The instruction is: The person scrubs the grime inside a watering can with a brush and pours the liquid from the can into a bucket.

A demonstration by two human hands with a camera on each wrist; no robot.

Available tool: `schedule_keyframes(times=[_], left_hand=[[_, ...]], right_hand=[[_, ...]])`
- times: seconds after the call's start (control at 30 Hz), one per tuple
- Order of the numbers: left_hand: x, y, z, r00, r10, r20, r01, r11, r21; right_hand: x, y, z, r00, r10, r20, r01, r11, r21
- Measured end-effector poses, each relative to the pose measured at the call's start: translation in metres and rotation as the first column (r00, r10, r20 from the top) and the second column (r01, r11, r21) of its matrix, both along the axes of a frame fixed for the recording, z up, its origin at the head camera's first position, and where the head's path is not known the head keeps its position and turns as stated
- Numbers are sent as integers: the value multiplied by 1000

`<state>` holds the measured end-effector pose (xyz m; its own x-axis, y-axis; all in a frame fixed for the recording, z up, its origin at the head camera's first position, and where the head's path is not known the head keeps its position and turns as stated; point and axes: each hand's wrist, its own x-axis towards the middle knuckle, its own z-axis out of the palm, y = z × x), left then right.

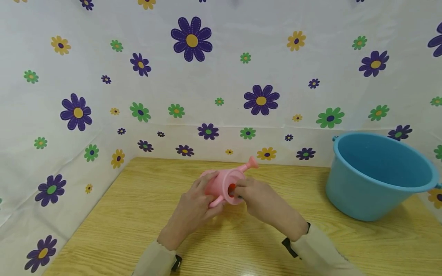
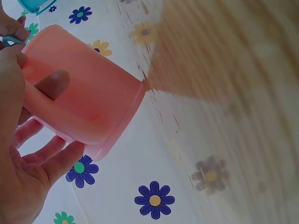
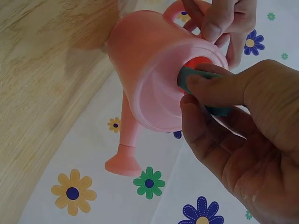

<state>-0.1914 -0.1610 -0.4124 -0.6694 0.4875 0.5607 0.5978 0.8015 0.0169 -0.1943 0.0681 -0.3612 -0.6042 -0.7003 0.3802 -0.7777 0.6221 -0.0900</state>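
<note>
A pink watering can (image 1: 215, 187) lies tipped on the wooden table, its wide mouth turned toward the right hand. My left hand (image 1: 194, 203) grips it at the handle (image 2: 70, 122) and along the body. At the mouth, my right hand (image 1: 259, 200) pinches a teal piece (image 3: 184, 77) between thumb and fingers. Just beyond the teal piece, a red part (image 3: 198, 61) shows inside the can; I cannot tell what kind of thing it is. The spout's flared end (image 1: 253, 162) points toward the back right in the head view.
To the right stands a large blue bucket (image 1: 362, 191) with small side lugs. The wooden table (image 1: 145, 199) meets a white flower-printed sheet (image 1: 221, 76) at the back and left.
</note>
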Motion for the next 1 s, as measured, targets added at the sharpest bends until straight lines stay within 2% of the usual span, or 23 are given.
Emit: schedule_keyframes(times=[0.17, 0.33, 0.43, 0.63, 1.0], left_hand=[[0, 1, 0, 1000, 3, -7, -3, 1000, -7], [1, 2, 0, 1000, 8, 0, -8, 1000, -10], [1, 2, 1, 1000, 13, 9, -13, 1000, -21], [0, 3, 0, 1000, 17, 6, -17, 1000, -25], [0, 4, 1, 1000, 18, 17, -18, 1000, 10]], right_hand=[[4, 2, -1, 1000, -16, -14, 16, 1000, -1], [5, 2, -3, 999, 3, -45, -4, 1000, -15], [5, 0, -3, 997, -1, -77, 3, 1000, 19], [9, -3, -4, 991, -55, -124, 71, 989, 129], [17, -2, 2, 990, -101, -96, 115, 983, 142]])
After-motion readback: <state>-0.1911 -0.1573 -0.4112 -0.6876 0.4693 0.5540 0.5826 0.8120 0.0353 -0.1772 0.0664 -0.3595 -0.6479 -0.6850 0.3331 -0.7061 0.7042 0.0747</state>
